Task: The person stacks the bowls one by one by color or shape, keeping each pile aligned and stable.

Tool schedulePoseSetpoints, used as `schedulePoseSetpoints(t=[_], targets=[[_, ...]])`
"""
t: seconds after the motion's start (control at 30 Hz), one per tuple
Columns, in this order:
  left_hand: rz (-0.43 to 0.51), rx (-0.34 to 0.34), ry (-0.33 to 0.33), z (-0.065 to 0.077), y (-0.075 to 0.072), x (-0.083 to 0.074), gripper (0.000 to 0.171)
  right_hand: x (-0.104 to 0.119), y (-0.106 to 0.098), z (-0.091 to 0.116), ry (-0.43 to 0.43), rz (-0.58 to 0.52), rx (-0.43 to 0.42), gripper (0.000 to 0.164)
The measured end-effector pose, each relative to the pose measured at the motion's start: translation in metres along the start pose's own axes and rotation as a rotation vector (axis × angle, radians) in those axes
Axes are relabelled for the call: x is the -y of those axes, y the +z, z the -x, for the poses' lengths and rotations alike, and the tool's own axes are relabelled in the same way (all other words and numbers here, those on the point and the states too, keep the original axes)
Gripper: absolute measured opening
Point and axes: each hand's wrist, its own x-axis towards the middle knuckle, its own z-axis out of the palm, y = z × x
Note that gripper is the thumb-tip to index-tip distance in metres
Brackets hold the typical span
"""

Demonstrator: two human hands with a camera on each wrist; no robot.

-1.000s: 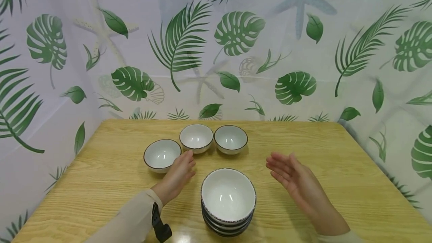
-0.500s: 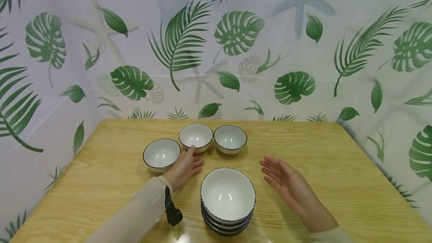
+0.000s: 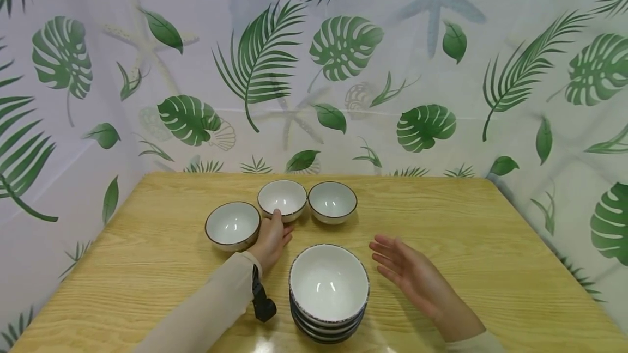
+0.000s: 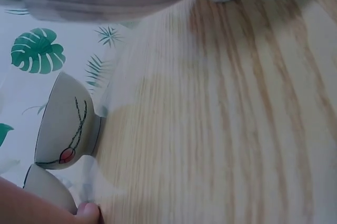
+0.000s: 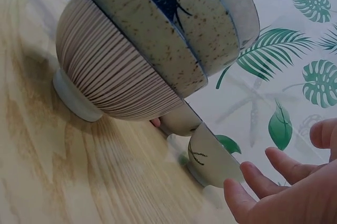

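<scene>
In the head view my left hand (image 3: 271, 239) is at the middle back bowl (image 3: 282, 196), with the thumb at its near rim and the other fingers low beside it. That bowl is white inside with a dark rim. My right hand (image 3: 409, 277) hovers right of a stack of bowls (image 3: 328, 287), fingers spread and holding nothing. In the right wrist view the stack's lowest bowl (image 5: 105, 66) has brown stripes, and speckled bowls (image 5: 158, 29) sit above it. In the left wrist view a fingertip (image 4: 88, 212) lies low near the table, by the partly hidden middle bowl (image 4: 50, 188).
A left bowl (image 3: 233, 225) stands close to the left wrist. The right back bowl (image 3: 332, 201) stands against or very near the middle one. All rest on a wooden table (image 3: 466, 217), backed by a leaf-patterned cloth (image 3: 363, 97).
My left hand has moved right and forward, from near the left bowl to the middle back bowl's near rim. My right hand has drifted left, toward the stack. The bowls have stayed in place.
</scene>
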Motion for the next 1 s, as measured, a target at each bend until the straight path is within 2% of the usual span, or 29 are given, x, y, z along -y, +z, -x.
schedulePoseSetpoints(t=[0.3,0.53,0.77,1.0], targets=[[-0.015,-0.075,0.044,0.001,0.008,0.002,0.053,-0.005,-0.003,0.001,0.026,0.010,0.026,0.050],[-0.030,-0.087,0.049,0.002,0.011,0.001,0.057,-0.010,-0.003,0.002,0.046,0.011,0.034,0.043],[0.010,-0.115,0.048,0.001,0.010,0.003,0.055,-0.011,0.000,0.001,0.056,0.011,0.020,0.049],[0.033,-0.113,0.078,-0.001,0.007,0.006,0.053,-0.008,0.005,-0.003,0.047,0.006,0.033,0.050]])
